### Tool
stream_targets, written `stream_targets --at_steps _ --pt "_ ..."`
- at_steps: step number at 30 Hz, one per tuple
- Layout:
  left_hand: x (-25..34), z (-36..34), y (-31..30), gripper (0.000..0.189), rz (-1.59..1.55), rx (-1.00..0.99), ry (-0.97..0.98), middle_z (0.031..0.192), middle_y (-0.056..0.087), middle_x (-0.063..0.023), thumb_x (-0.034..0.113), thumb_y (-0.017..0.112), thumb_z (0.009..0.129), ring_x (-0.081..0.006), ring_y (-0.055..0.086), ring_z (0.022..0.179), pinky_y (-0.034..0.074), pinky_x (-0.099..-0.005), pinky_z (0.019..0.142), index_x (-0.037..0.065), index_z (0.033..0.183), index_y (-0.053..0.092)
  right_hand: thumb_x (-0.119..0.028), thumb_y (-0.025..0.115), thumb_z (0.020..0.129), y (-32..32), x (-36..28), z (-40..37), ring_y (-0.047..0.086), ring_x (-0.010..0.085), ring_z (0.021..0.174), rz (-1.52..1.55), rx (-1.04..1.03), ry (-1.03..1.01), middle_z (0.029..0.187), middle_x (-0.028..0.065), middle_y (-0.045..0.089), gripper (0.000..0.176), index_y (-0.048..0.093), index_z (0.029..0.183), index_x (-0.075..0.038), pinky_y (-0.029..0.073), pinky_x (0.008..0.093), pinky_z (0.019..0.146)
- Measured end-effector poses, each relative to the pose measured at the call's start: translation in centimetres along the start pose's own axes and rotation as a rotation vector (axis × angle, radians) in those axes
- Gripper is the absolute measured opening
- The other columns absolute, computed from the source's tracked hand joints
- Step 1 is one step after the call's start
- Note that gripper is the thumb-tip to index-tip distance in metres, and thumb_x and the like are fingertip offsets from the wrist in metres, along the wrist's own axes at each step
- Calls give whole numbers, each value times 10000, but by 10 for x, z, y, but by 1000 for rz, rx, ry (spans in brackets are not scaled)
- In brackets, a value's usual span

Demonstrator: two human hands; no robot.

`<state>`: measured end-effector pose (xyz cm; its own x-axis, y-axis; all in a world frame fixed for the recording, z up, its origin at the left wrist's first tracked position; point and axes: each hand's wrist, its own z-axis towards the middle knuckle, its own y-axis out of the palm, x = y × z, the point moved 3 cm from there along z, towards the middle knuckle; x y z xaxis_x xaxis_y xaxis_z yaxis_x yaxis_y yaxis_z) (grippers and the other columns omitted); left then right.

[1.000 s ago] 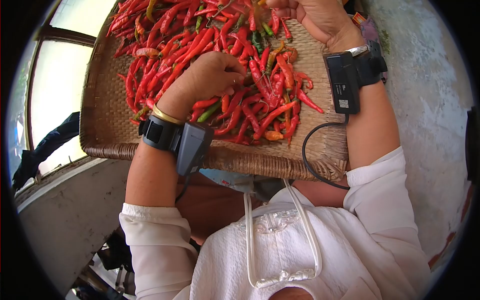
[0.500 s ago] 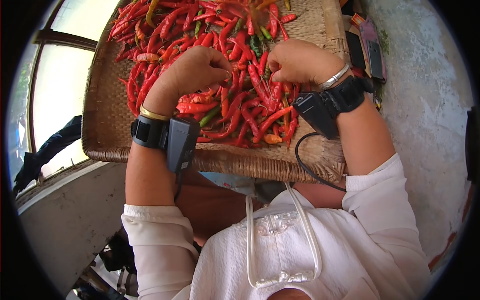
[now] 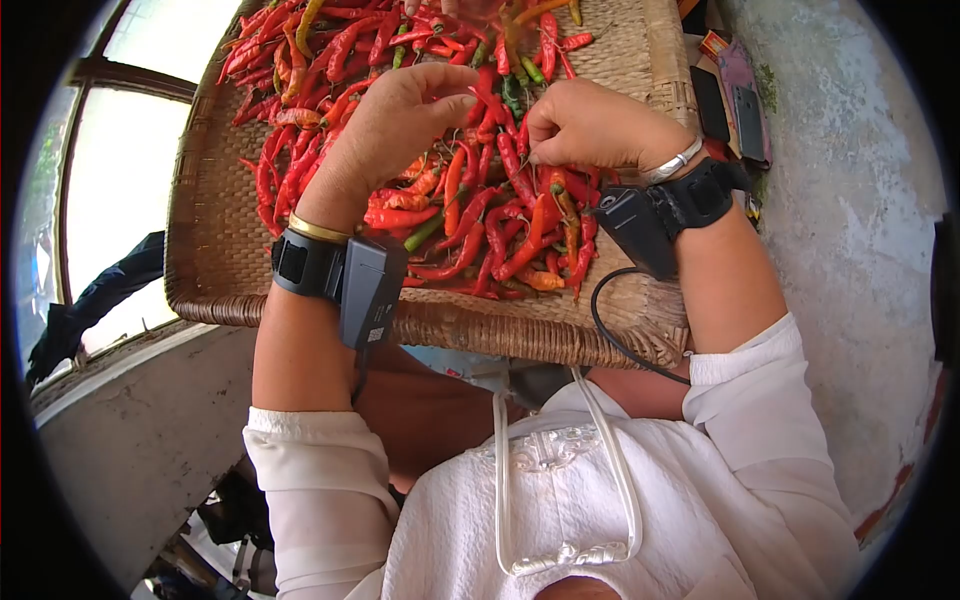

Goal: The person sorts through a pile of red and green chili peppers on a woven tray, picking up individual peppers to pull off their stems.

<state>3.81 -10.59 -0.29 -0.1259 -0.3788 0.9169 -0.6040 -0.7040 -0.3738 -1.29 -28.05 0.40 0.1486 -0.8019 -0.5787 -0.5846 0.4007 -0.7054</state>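
Many red chili peppers [image 3: 480, 235], with a few green and orange ones, lie in a shallow woven basket [image 3: 215, 250]. Above the middle of the pile is my left hand [image 3: 400, 115], its thumb and forefinger apart beside some red peppers, with nothing visible held. To its right, my right hand [image 3: 595, 125] has curled fingers pinched together close over the peppers. Whatever may be between those fingertips is hidden. Both wrists wear a bangle and a strapped black device.
Another person's fingertips [image 3: 432, 6] show at the top edge, over the peppers. Phones [image 3: 747, 120] lie beyond the basket's right side, near a pale wall [image 3: 840, 200]. A window [image 3: 125, 190] is at the left. A black cable [image 3: 600, 310] hangs over the basket's front right.
My left hand has moved up and right, and its fingers have spread. My right hand has shifted slightly left. Some peppers below the hands lie differently. Another person's fingertips have appeared at the top.
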Motion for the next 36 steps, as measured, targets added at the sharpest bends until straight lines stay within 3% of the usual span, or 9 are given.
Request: stream_targets --at_steps 6,13,17,19,22,25,30,33,36 --pt "8 -16 32 367 -3 -199 -124 800 589 4 283 580 859 -52 539 631 457 -200 594 -14 1073 561 -97 594 767 -6 -1 4 508 65 604 432 224 -105 647 -6 556 90 589 750 -8 411 238 538" --pt "18 -20 35 332 -235 -125 -217 820 617 9 313 551 871 -31 525 610 423 -168 560 23 1029 579 -83 611 742 -3 2 12 575 99 626 675 530 -213 700 45 611 79 621 779 -15 468 252 555" --pt "15 -18 38 279 -318 -166 -266 812 624 6 258 532 877 -27 521 617 415 -163 563 25 1025 579 -102 607 747 -5 0 11 586 92 652 749 443 -170 701 55 611 96 618 776 -12 471 247 581" --pt "10 -15 35 264 -272 -179 -309 794 620 5 229 531 876 -29 524 621 417 -167 565 17 1026 579 -126 598 756 -9 1 7 621 166 678 477 378 44 730 96 628 133 627 814 -10 489 300 616" --pt "-3 -9 26 248 76 -155 -289 707 578 6 166 551 857 -39 523 607 426 -181 545 -17 1024 575 -140 588 751 -13 11 4 580 204 629 -158 398 35 672 89 592 119 591 806 -34 466 308 605" --pt "-4 -3 13 292 94 -44 -289 734 611 -43 158 570 822 -95 566 629 471 -239 598 -58 1019 563 -154 595 737 2 10 6 588 289 694 -342 233 26 737 142 598 150 601 826 -34 464 376 648" --pt "28 2 8 309 -428 212 126 901 627 -59 161 560 857 -117 584 811 466 -250 711 15 1129 551 -158 592 754 10 0 7 594 315 796 -195 136 11 803 160 615 190 616 897 -36 460 394 707" --pt "18 4 4 320 -250 256 247 993 620 -68 156 553 863 -134 587 885 469 -267 742 22 1153 541 -165 597 753 9 4 8 594 318 799 -226 185 13 812 160 618 210 617 919 -37 462 391 710" --pt "-3 0 10 277 284 42 37 910 645 -88 173 578 834 -172 613 830 474 -288 714 22 1066 593 -171 604 748 10 3 8 593 322 796 -229 177 -22 814 164 617 233 613 936 -33 463 389 711"
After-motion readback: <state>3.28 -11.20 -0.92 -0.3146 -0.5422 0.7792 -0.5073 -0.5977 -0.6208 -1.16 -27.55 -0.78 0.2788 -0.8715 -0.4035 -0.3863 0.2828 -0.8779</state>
